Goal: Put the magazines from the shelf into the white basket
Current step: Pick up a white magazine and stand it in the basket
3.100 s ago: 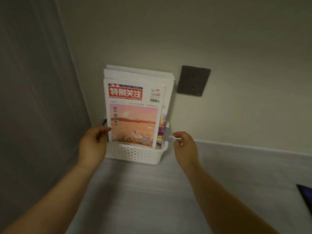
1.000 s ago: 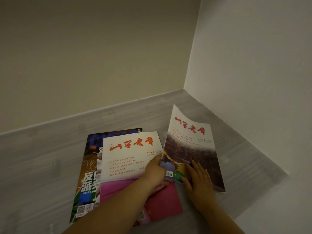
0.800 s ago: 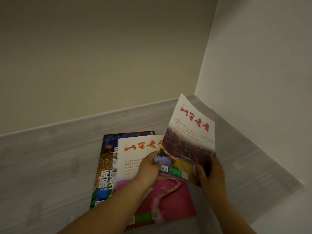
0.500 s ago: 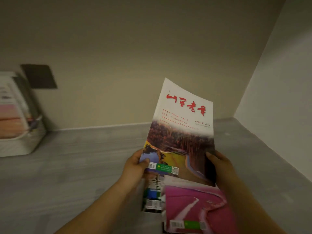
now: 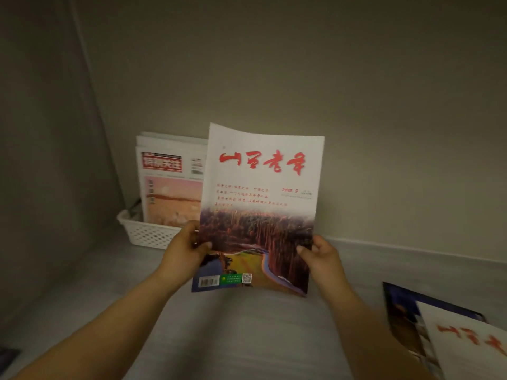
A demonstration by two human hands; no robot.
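Over the shelf (image 5: 247,338): one magazine (image 5: 260,204), upright, pinched at both lower edges by our left hand (image 5: 183,250) and right hand (image 5: 321,256); white basket (image 5: 148,234) just behind, leftward. We should lower it vertically, fronting the stack (image 5: 170,187) inside.

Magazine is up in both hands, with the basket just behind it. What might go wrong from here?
1. The white basket holds upright magazines that rise well above its rim; the held magazine may catch on them or crease going in.
2. The left hand and right hand pinch only its lower side edges, so the thin magazine could flop or slip.
3. The basket looks light and top-heavy; a push might shift or tip it.
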